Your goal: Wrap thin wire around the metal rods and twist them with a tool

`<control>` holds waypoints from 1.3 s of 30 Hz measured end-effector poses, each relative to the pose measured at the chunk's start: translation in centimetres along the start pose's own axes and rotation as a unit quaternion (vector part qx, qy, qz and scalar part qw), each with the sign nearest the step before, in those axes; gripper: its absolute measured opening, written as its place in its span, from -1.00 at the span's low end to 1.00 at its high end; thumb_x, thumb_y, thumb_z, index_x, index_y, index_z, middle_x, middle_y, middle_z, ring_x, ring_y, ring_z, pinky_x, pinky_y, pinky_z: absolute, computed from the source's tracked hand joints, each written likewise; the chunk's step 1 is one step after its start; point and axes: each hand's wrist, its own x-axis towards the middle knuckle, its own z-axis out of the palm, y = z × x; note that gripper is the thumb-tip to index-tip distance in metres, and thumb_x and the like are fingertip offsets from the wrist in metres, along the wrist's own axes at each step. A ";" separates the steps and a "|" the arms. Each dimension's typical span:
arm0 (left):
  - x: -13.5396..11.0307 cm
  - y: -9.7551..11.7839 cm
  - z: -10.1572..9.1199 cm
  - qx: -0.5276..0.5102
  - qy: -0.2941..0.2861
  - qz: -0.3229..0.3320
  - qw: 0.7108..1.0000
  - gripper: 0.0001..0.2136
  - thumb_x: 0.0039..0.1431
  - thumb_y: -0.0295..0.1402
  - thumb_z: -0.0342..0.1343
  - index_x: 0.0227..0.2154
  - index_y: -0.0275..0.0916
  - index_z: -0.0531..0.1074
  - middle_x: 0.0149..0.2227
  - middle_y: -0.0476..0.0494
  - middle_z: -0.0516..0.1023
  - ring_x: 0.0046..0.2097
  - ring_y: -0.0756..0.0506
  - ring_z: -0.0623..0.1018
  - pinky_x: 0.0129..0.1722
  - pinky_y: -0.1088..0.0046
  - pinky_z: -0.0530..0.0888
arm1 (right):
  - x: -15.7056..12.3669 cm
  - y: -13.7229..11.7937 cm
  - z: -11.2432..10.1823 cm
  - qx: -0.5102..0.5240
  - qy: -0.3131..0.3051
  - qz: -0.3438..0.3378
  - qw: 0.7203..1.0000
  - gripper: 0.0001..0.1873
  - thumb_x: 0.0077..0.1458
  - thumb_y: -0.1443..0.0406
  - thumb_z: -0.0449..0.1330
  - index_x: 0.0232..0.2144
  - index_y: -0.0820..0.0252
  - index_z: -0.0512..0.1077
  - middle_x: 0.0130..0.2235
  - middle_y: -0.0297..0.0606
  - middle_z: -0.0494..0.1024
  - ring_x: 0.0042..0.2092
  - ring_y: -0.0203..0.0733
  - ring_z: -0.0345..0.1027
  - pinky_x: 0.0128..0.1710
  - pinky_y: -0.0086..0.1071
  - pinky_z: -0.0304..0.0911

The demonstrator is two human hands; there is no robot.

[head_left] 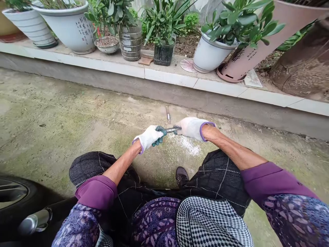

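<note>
My left hand (pixel 150 137), in a white glove with a green coated palm, is closed around one end of a short silvery-grey rod (pixel 170 130). The rod's surface looks ridged, but its exact kind is too small to make out. At its other end, my right hand (pixel 190 128), gloved the same way, has its fingers closed on it; they are partly hidden behind the back of the glove. Just beyond the hands, a thin tool (pixel 168 114) with a brownish upper part and a pale lower part lies on the concrete. White powder (pixel 190 145) is scattered below my right hand.
A tiled ledge (pixel 169 78) runs across the back, carrying potted plants such as a white pot (pixel 212 53) and a dark square pot (pixel 163 54). My knees flank the work spot. A black wheel (pixel 15 195) stands at the lower left beside a metal cylinder (pixel 34 221).
</note>
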 end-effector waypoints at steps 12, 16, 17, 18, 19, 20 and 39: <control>-0.7 1.1 -1.7 -0.100 0.053 0.093 0.989 -0.95 0.12 -0.43 0.07 -0.37 -0.27 0.40 -0.44 -0.05 0.51 -0.44 0.02 0.51 -0.54 0.57 0.39 | 2.2 0.1 -0.7 -0.020 0.120 0.070 0.990 -0.56 0.23 0.07 -0.02 -0.02 0.11 0.49 -0.19 -0.15 0.62 -0.25 -0.07 0.45 -0.34 -0.32 0.15; -1.7 1.8 -0.9 -0.190 0.042 0.075 0.978 -0.96 0.11 -0.40 0.08 -0.40 -0.25 0.36 -0.60 0.07 0.35 -0.65 0.08 0.33 -0.69 0.60 0.21 | 2.7 -0.4 -1.2 -0.015 0.146 0.069 0.987 -0.58 0.24 0.08 -0.03 -0.03 0.09 0.48 -0.17 -0.15 0.62 -0.22 -0.05 0.45 -0.33 -0.30 0.14; -1.9 1.9 -0.8 -0.209 0.051 0.074 0.974 -0.95 0.11 -0.39 0.09 -0.41 -0.25 0.36 -0.62 0.10 0.30 -0.68 0.11 0.26 -0.72 0.61 0.13 | 2.8 -0.6 -1.4 -0.019 0.150 0.066 0.986 -0.59 0.24 0.09 -0.02 -0.04 0.10 0.48 -0.17 -0.14 0.61 -0.22 -0.05 0.45 -0.33 -0.30 0.14; -2.0 2.0 -0.6 -0.229 0.057 0.068 0.969 -0.96 0.10 -0.39 0.09 -0.40 -0.24 0.36 -0.64 0.13 0.25 -0.69 0.12 0.19 -0.73 0.61 0.06 | 2.9 -0.8 -1.6 -0.023 0.153 0.062 0.986 -0.60 0.24 0.10 -0.02 -0.05 0.11 0.48 -0.17 -0.14 0.61 -0.22 -0.05 0.46 -0.33 -0.30 0.14; -2.1 2.1 -0.6 -0.247 0.060 0.061 0.965 -0.96 0.10 -0.40 0.09 -0.38 -0.24 0.38 -0.65 0.15 0.22 -0.71 0.13 0.14 -0.74 0.60 0.01 | 2.9 -0.9 -1.8 -0.026 0.154 0.058 0.986 -0.61 0.25 0.11 -0.02 -0.05 0.12 0.48 -0.17 -0.13 0.61 -0.22 -0.05 0.46 -0.33 -0.30 0.14; -2.1 2.2 -0.6 -0.262 0.060 0.053 0.962 -0.93 0.10 -0.40 0.09 -0.34 -0.24 0.40 -0.66 0.17 0.19 -0.71 0.13 0.09 -0.74 0.60 -0.03 | 2.9 -1.0 -2.0 -0.028 0.154 0.055 0.986 -0.62 0.25 0.12 -0.02 -0.05 0.12 0.48 -0.17 -0.13 0.61 -0.22 -0.05 0.46 -0.32 -0.30 0.14; -2.3 2.7 -0.7 -0.212 0.069 0.117 0.968 -0.82 0.04 -0.29 0.14 -0.31 -0.26 0.43 -0.68 0.17 0.20 -0.72 0.13 0.09 -0.75 0.57 -0.02 | -0.6 -1.8 -3.9 0.532 0.062 -0.028 0.844 -0.62 0.02 0.08 0.29 -0.22 0.25 0.48 -0.57 -0.46 0.28 -0.64 -0.45 0.02 -0.75 -0.52 0.02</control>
